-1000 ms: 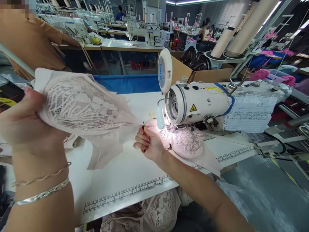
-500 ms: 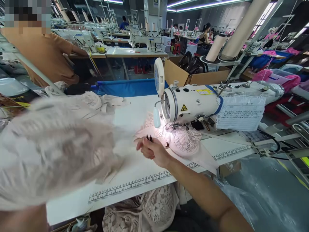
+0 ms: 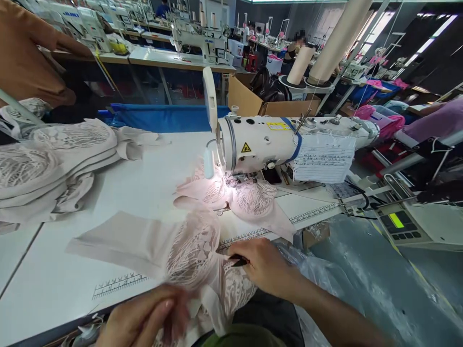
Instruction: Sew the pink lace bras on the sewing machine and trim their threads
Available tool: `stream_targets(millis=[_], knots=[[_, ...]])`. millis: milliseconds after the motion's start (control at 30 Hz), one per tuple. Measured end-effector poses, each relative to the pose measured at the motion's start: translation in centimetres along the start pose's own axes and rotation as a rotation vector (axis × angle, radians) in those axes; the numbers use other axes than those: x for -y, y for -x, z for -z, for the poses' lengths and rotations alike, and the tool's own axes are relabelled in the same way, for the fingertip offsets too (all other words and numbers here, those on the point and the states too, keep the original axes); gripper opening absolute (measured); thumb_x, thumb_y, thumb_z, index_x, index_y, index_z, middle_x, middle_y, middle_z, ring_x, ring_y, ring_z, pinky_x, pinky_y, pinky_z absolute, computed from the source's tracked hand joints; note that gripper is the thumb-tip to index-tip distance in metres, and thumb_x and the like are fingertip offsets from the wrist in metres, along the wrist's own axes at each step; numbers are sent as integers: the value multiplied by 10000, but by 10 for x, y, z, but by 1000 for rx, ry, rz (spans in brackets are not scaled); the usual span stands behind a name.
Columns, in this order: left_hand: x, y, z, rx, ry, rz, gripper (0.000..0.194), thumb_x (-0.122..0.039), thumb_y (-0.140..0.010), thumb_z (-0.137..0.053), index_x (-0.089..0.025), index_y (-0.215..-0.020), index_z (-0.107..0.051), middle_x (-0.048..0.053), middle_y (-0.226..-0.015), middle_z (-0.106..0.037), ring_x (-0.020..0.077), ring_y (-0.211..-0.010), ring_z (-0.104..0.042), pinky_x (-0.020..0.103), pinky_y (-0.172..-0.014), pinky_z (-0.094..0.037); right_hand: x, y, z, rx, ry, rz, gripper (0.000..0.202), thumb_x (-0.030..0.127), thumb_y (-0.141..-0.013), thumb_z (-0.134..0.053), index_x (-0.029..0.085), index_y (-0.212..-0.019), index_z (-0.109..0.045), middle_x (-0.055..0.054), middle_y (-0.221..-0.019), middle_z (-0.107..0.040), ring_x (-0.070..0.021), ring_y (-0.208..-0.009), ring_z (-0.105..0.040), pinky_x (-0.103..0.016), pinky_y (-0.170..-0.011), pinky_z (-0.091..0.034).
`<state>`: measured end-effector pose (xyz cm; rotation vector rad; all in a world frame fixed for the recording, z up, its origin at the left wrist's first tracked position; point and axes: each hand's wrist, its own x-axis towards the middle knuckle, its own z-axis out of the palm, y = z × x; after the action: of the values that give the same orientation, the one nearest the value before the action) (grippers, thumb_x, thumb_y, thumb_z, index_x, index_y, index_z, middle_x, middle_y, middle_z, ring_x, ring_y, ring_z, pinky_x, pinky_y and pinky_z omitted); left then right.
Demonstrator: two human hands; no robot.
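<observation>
My right hand (image 3: 262,267) is closed around small black thread snips (image 3: 238,260), their dark points sticking out past the fingers. It rests at the upper edge of a beige lace bra (image 3: 193,246), which lies over the table's front edge and hangs down toward my lap. My left hand (image 3: 148,315) is close to the lower part of this bra; its fingers are curled and smeared by motion, so any grip is unclear. A second, pinkish lace bra (image 3: 253,198) lies under the needle area of the lit sewing machine (image 3: 258,144).
Stacked beige lace bras (image 3: 72,159) lie at the left of the white table (image 3: 137,178), which has a printed ruler along its front. Behind the machine stand a cardboard box (image 3: 246,94) and thread cones (image 3: 300,65). A handwritten sheet (image 3: 323,156) hangs on the machine. A co-worker's sleeve (image 3: 39,33) shows at upper left.
The blurred armful of beige bras now lies stacked at the left. My left hand has come to the front edge, my right hand has moved down to another bra, and the view has shifted.
</observation>
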<state>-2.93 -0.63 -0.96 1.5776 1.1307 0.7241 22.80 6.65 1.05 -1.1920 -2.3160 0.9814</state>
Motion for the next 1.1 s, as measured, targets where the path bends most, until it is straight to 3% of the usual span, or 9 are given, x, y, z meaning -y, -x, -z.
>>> stream_targets(millis=[33,67,167,267,400,467,600,800,1100], knots=[[-7,-8,1,-122,-207,-65,296,-270,-985,-485,-344,-1163,-709,50,-920,-765,222,-797,-729,275,-694,-601,0,6,1,16,16,51,387,-1,-765,-506,233,-961,-744,-13,-858,-778,-168,-750,-693,-230,-640,-394],[-14,-19,0,-131,-386,-160,394,-190,-964,-489,-351,-1283,-656,78,-1187,-725,273,-1070,-690,353,-866,-593,1,12,3,40,37,101,374,14,-766,-516,237,-962,-743,-12,-866,-780,-172,-763,-697,-235,-649,-402],[-36,-52,0,115,-619,-438,352,-98,-902,-568,-316,-1111,-748,57,-1535,-480,353,-1455,-363,574,-1145,-374,7,24,14,162,76,214,252,63,-787,-565,227,-864,-740,1,-792,-769,-161,-708,-681,-240,-625,-396],[-47,-68,15,362,-549,-483,130,-206,-881,-679,-275,-814,-768,38,-1490,-530,367,-1433,-386,633,-1201,-206,11,32,32,267,-40,264,204,88,-826,-574,221,-780,-721,20,-735,-755,-133,-670,-665,-222,-614,-403],[-37,-60,37,514,-183,-220,260,-292,-983,-532,-264,-862,-760,68,-976,-748,249,-930,-671,453,-1027,-448,1,33,47,329,-277,220,177,211,-891,-609,204,-730,-683,4,-710,-712,-121,-660,-639,-209,-608,-419],[-25,-53,35,446,73,-64,330,-362,-995,-495,-236,-869,-772,67,-785,-717,222,-750,-648,356,-831,-515,-10,29,47,337,-370,182,242,363,-881,-679,195,-711,-645,7,-676,-639,-117,-611,-568,-220,-575,-396],[-3,-42,11,164,605,214,373,-524,-846,-696,-184,-726,-790,95,-735,-713,213,-665,-643,299,-658,-527,-34,21,40,342,-660,47,459,601,-840,-680,189,-673,-569,-2,-695,-577,-114,-585,-466,-243,-551,-347],[5,-39,-26,-199,1234,431,284,-296,-552,-951,-148,-684,-747,-37,-443,-531,91,-401,-506,195,-465,-472,-48,17,16,209,-1072,-171,630,664,-786,-708,216,-512,-360,57,-480,-399,-91,-458,-336,-244,-483,-241],[4,-40,-37,-151,1433,363,290,-258,-660,-905,-116,-644,-653,-72,-379,-431,47,-316,-376,151,-364,-402,-56,16,-7,236,-1314,-130,622,625,-818,-713,226,-534,-329,96,-428,-308,-58,-375,-223,-226,-399,-205]])
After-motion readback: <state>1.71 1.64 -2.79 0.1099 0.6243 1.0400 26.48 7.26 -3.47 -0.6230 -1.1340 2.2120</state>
